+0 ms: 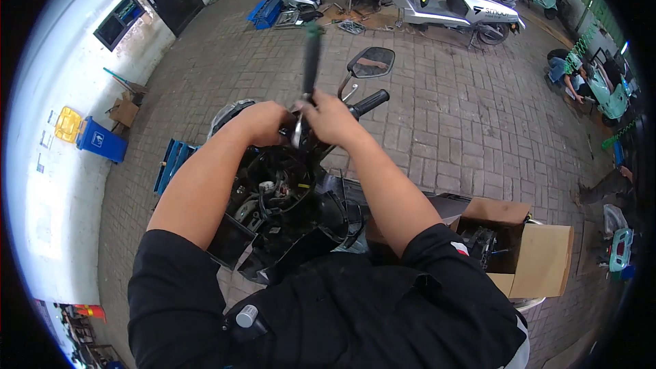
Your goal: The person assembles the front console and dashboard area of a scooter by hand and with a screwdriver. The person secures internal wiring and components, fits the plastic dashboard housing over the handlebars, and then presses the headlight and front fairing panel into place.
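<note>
In my right hand (326,117) is a long tool with a black handle (311,61) and a green end, blurred and pointing away from me. Its silver metal part (298,131) reaches down between my hands, and I cannot make out its exact kind. My left hand (268,123) is curled beside it at the scooter's steering head; its fingertips are hidden. Under both forearms lies the scooter's opened front (273,198), with bare wiring and black plastic panels. A handlebar grip (370,104) and a mirror (371,63) stick out beyond my right hand.
An open cardboard box (543,260) holding dark parts stands at my right. Blue toolboxes (174,164) sit at left. A blue bin (101,140) stands by the white wall. Farther off are a silver scooter (458,7), scattered parts and people at work.
</note>
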Action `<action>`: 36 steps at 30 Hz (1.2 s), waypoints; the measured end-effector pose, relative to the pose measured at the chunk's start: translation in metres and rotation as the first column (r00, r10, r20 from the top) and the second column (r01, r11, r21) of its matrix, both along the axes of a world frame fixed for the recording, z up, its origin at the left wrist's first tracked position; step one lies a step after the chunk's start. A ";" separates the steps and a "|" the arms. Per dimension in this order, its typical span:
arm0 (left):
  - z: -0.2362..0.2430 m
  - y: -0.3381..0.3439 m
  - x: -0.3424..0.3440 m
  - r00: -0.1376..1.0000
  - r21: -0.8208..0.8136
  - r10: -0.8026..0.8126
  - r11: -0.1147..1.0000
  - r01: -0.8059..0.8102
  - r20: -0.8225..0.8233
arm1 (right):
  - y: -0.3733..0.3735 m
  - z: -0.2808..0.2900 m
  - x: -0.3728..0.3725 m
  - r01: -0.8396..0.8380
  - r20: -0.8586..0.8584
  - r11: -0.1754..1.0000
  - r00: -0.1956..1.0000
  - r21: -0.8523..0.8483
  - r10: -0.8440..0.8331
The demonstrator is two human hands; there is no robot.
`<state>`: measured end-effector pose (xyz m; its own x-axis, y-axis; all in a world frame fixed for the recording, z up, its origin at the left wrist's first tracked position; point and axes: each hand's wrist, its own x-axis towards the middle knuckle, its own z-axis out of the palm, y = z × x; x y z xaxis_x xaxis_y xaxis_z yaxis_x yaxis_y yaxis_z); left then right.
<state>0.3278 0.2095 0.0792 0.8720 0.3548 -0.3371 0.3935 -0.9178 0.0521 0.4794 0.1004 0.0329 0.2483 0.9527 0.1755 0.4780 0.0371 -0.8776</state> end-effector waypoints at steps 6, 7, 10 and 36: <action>0.010 -0.012 0.001 0.996 -0.021 0.086 0.996 -0.086 -0.017 | -0.004 -0.020 -0.014 0.065 -0.045 0.998 0.997 0.024 -0.063; 0.011 -0.008 0.000 0.993 -0.012 0.104 0.994 -0.105 -0.054 | -0.006 -0.020 -0.021 0.024 0.016 0.989 1.000 0.145 -0.026; 0.004 0.005 -0.005 0.998 0.012 -0.061 0.998 0.061 -0.034 | -0.012 -0.013 -0.037 -0.140 0.273 0.922 0.961 0.360 0.039; 0.056 0.017 -0.026 0.983 0.214 0.180 0.962 -0.167 -0.040 | 0.024 -0.033 -0.065 0.175 -0.228 0.806 0.972 0.565 -0.051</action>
<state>0.3021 0.2267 0.1356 0.7719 0.5667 -0.2880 0.5442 -0.8233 -0.1615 0.4145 0.1248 0.0004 0.4350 0.6519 0.6212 0.3350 0.5232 -0.7836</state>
